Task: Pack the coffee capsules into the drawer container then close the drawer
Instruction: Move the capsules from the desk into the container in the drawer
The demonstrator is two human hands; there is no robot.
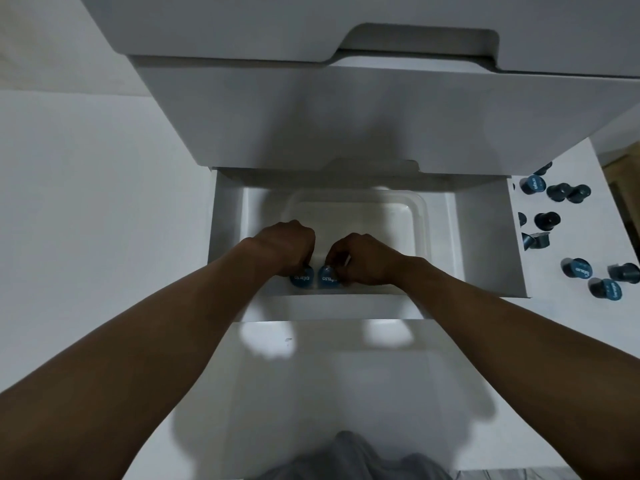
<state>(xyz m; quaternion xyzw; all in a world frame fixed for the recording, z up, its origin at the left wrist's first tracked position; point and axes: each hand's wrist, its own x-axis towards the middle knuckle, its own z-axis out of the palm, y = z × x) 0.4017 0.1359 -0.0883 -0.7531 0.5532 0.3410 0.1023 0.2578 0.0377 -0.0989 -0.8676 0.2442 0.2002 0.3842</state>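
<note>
A white drawer point(485, 237) stands pulled out, with a clear plastic container point(417, 216) inside it. Both my hands reach down into the near side of that container. My left hand point(284, 247) holds a blue-lidded coffee capsule point(302, 277) with curled fingers. Right beside it, my right hand point(360, 258) pinches a second blue capsule point(328, 278). The two capsules sit side by side, lids up, at the container's near wall. My fingertips are hidden behind the hands.
Several more dark blue capsules point(576, 268) lie scattered on the white surface to the right of the drawer. Above the drawer is the white cabinet front point(346, 116). The white drawer front point(325, 341) lies nearest to me.
</note>
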